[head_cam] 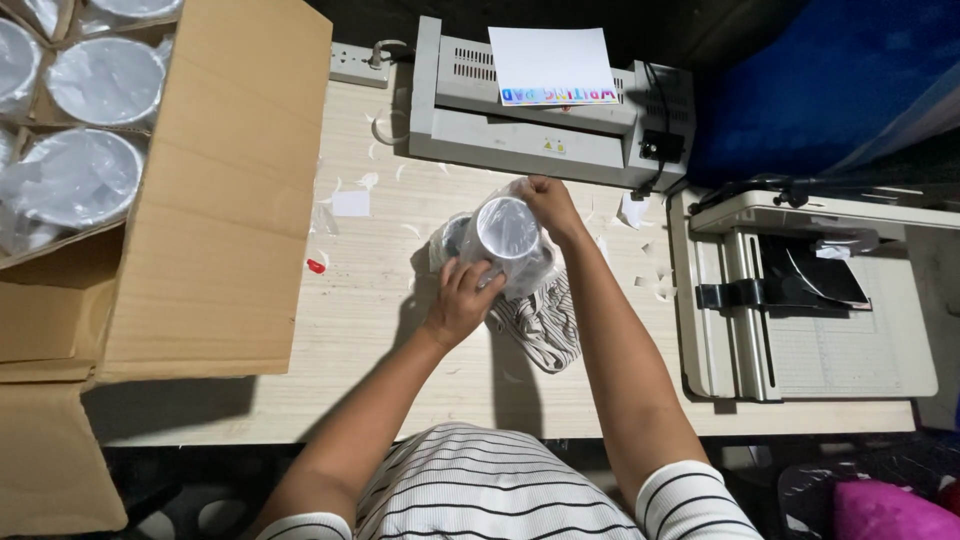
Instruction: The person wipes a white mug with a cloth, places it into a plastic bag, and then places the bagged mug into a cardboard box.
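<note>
Gripping white mug [505,232] with my left hand [462,300], right hand [548,200] pinching plastic wrap [520,190]; I judge steady mug, peel slowly over surface [380,330].

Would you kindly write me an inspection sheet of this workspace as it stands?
Surface: pale wooden table, lit from above.
Job's things: white mug in a clear plastic bag, above a striped cloth.
Clutter: paper scraps and a small red bit.
Grippers: left hand grips the mug's side; right hand pinches the bag at the top.
Cables: power strip with a plug; black cord on the laminator.
Surroundings: open carton of wrapped mugs on the left, paper cutter on the right, sheet on the laminator.
</note>
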